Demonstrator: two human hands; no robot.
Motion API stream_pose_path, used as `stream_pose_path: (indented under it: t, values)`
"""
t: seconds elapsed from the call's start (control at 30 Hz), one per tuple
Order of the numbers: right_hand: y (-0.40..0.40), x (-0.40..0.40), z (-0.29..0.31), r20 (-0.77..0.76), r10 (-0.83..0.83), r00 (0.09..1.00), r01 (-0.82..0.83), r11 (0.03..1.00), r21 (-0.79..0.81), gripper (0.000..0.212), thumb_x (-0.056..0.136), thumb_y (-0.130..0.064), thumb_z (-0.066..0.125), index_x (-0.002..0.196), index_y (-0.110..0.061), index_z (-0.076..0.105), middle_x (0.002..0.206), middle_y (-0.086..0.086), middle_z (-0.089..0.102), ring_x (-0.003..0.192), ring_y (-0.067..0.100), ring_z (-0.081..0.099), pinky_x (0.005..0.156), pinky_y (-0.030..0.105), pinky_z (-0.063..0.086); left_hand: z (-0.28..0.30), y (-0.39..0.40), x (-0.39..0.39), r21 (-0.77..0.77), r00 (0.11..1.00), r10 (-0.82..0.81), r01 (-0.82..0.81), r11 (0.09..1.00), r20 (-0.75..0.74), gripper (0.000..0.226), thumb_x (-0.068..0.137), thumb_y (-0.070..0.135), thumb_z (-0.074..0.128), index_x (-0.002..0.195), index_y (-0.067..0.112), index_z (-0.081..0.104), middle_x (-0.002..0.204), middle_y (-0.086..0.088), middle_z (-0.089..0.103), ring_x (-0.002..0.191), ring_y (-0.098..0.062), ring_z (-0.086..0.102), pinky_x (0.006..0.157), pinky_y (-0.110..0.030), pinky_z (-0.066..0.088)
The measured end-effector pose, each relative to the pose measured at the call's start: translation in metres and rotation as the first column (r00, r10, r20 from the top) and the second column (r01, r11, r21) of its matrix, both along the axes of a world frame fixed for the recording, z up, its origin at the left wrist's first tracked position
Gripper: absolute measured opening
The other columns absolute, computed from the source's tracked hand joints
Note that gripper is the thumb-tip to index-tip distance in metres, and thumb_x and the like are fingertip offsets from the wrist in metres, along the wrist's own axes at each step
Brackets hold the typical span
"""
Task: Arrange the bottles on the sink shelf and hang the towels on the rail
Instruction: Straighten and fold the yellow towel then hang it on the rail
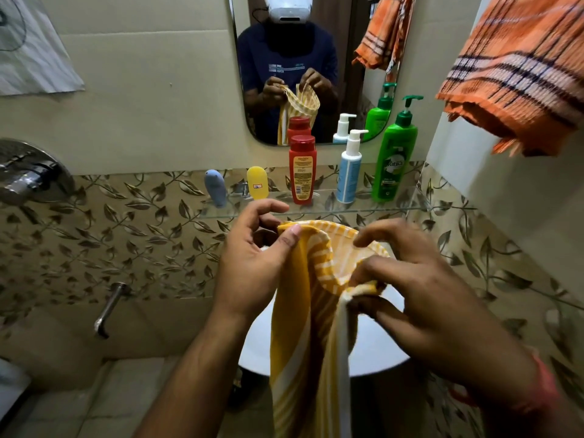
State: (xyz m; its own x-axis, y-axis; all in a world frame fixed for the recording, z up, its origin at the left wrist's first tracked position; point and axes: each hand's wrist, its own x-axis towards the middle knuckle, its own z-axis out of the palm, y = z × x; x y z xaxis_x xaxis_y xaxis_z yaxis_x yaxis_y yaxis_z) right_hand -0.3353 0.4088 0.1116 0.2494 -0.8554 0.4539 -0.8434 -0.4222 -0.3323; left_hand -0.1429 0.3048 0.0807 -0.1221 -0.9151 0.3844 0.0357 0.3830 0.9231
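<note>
Head view: five bottles (301, 170) upright on glass shelf (410, 208); contents unseen.

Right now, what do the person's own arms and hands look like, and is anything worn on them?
Both forearms are bare: no sleeve reaches them in the head view. The left hand wears no ring, watch or glove that I can see. The right hand is also ungloved, with a pinkish-orange band around its wrist. In the mirror, the person wears a dark blue short-sleeved shirt.
</note>
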Motion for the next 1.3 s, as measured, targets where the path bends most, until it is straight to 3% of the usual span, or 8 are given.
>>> stream_pose_path:
  t: [0.1, 0.2, 0.37, 0.53, 0.7, 0.93, 1.13, 1.3]
  values:
    - [-0.014, 0.018, 0.0, 0.17, 0.007, 0.985, -0.008, 1.0, 0.005, 0.012, 0.093, -0.035, 0.059, 0.088, -0.025, 0.055, 0.081, -0.013, 0.056, 0.073, 0.003, 0.052, 0.061, 0.019, 0.041, -0.001, 0.003, -0.008, 0.018, 0.993, -0.116, 0.117, 0.993, -0.026, 0.021, 0.087, 0.022, 0.073, 0.104, 0.031, 0.066, 0.086, 0.007, 0.06, 0.086, -0.026, 0.066, 0.072, -0.041, 0.059]
    - [-0.031, 0.028, -0.004, 0.157, -0.122, 0.98, 0.121, 0.993, 0.015, 0.015, 0.093, -0.037, 0.061, 0.089, -0.027, 0.051, 0.072, -0.011, 0.055, 0.064, 0.007, 0.053, 0.053, 0.029, 0.042, 0.0, 0.006, -0.014, 0.033, 0.978, -0.201, 0.203, 0.979, -0.047, 0.015, 0.087, 0.021, 0.07, 0.102, 0.022, 0.067, 0.089, -0.008, 0.063, 0.086, -0.024, 0.067, 0.071, -0.036, 0.056]
    - [-0.038, 0.033, -0.003, 0.189, -0.208, 0.96, 0.202, 0.978, 0.052, 0.016, 0.092, -0.029, 0.064, 0.085, -0.031, 0.049, 0.07, -0.011, 0.054, 0.064, 0.003, 0.051, 0.052, 0.022, 0.032, -0.002, 0.007, -0.007, 0.088, 0.952, -0.296, 0.301, 0.949, -0.074, 0.014, 0.09, 0.026, 0.06, 0.098, 0.026, 0.071, 0.099, 0.0, 0.072, 0.098, -0.021, 0.07, 0.079, -0.037, 0.061]
    - [-0.041, 0.043, -0.008, 0.206, -0.261, 0.943, 0.264, 0.964, 0.017, 0.012, 0.087, -0.021, 0.062, 0.083, -0.023, 0.051, 0.069, -0.005, 0.056, 0.064, 0.017, 0.055, 0.054, 0.038, 0.046, -0.002, 0.008, -0.007, -0.001, 0.963, -0.264, 0.264, 0.964, 0.05, 0.016, 0.087, 0.026, 0.069, 0.103, 0.025, 0.071, 0.101, -0.001, 0.072, 0.101, -0.022, 0.068, 0.082, -0.032, 0.059]
    - [-0.045, 0.045, -0.01, 0.219, -0.256, 0.941, 0.255, 0.966, 0.036, 0.017, 0.084, -0.016, 0.062, 0.081, -0.026, 0.049, 0.067, -0.005, 0.055, 0.061, 0.015, 0.054, 0.05, 0.032, 0.043, 0.003, 0.005, -0.006, -0.031, 0.954, -0.266, 0.272, 0.962, 0.138, 0.018, 0.084, 0.03, 0.07, 0.1, 0.022, 0.069, 0.101, 0.001, 0.069, 0.102, -0.017, 0.067, 0.081, -0.023, 0.056]
    - [-0.05, 0.04, -0.008, 0.251, -0.25, 0.935, 0.255, 0.967, 0.012, 0.009, 0.087, -0.023, 0.066, 0.081, -0.023, 0.06, 0.067, -0.005, 0.058, 0.061, 0.012, 0.055, 0.052, 0.031, 0.046, -0.003, -0.003, -0.006, 0.046, 0.957, -0.289, 0.288, 0.957, 0.028, 0.026, 0.086, 0.026, 0.068, 0.11, 0.017, 0.071, 0.108, -0.002, 0.073, 0.109, -0.019, 0.068, 0.092, -0.033, 0.056]
    - [-0.053, 0.04, -0.006, 0.145, -0.25, 0.957, 0.252, 0.968, 0.001, 0.008, 0.091, -0.032, 0.065, 0.092, -0.026, 0.06, 0.075, -0.006, 0.062, 0.068, 0.012, 0.058, 0.058, 0.029, 0.049, -0.003, -0.009, -0.008, -0.095, 0.976, -0.188, 0.198, 0.975, 0.11, 0.016, 0.095, 0.011, 0.063, 0.104, 0.02, 0.073, 0.105, 0.001, 0.073, 0.106, -0.019, 0.068, 0.092, -0.034, 0.057]
    - [-0.05, 0.02, 0.007, 0.021, -0.001, 1.0, -0.009, 0.883, 0.469, 0.031, 0.083, -0.042, 0.074, 0.107, -0.028, 0.059, 0.094, -0.008, 0.066, 0.082, 0.01, 0.061, 0.073, 0.038, 0.054, -0.002, -0.018, 0.0, -0.062, 0.996, -0.082, 0.079, 0.995, -0.048, 0.017, 0.096, 0.009, 0.06, 0.098, 0.02, 0.072, 0.1, 0.0, 0.075, 0.101, -0.017, 0.071, 0.089, -0.032, 0.058]
